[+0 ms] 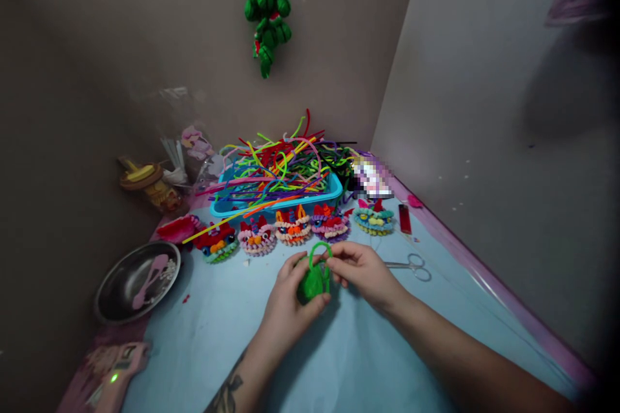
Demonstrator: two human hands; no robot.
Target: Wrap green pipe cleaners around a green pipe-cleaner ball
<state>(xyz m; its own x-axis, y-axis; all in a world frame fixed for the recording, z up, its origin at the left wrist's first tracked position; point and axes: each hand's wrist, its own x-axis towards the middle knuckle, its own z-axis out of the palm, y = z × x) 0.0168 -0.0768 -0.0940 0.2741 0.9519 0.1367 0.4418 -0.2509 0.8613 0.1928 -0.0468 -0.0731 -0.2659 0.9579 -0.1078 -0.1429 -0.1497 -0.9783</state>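
Note:
Near the middle of the table, my left hand (290,293) is closed round a green fuzzy piece (312,282) that looks made of pipe cleaner. From its top rises a curved loop of green pipe cleaner (320,245). My right hand (358,268) pinches this green strand at the right side of the loop, fingertips pressed together. Both hands are just above the light blue table cover (227,335). Scissors (411,266) lie flat to the right of my right hand, partly hidden behind it.
Several colourful pipe-cleaner lion heads (293,226) stand in a row behind my hands. Beyond them is a blue basket (334,188) heaped with pipe cleaners. A metal bowl (109,293) and a pink glue gun (121,371) are at left; green ornaments (266,6) hang above.

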